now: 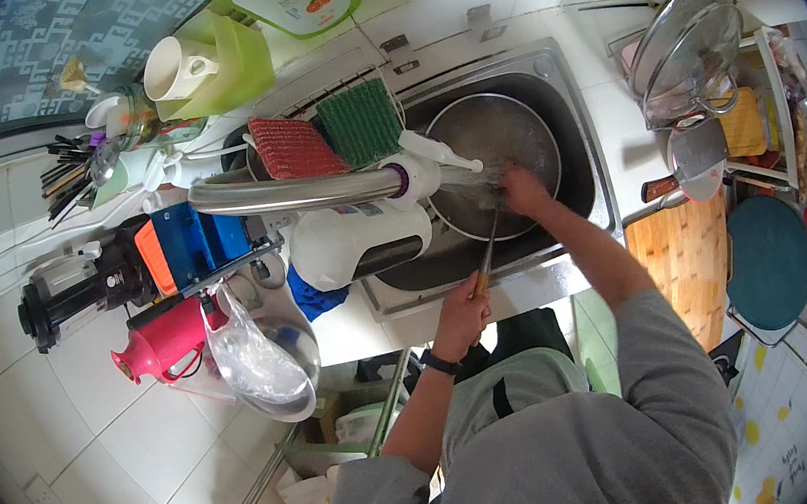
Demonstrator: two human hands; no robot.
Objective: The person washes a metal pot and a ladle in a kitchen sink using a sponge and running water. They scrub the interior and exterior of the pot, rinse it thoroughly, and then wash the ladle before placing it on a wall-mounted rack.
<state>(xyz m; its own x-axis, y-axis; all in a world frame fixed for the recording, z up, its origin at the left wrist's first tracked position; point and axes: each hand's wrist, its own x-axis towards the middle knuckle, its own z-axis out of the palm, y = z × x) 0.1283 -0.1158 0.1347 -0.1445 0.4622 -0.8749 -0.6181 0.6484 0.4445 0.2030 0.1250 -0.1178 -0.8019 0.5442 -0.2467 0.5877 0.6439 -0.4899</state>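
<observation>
A round metal pan [448, 125] sits in the stainless steel sink [572, 118], with cloudy water in it. Water streams into the pan from the white spray head [418, 174] of a flexible metal faucet hose [290, 193]. My left hand [463, 316], a dark band on its wrist, grips a wooden handle [481, 284] at the sink's front edge. From that handle a tapered metal shaft [491, 245] runs over the pan's near rim; its far end is hidden at the water. My right hand [524, 190] is inside the pan by the stream, its fingers partly hidden, so whether it holds something is unclear.
Red [292, 147] and green [359, 123] scouring cloths hang on a rack behind the hose. A white appliance [357, 245] stands left of the pan. Rightward are a cleaver [697, 148], glass lids [688, 43] and a wooden cutting board [681, 263]. An open drawer [322, 451] lies below left.
</observation>
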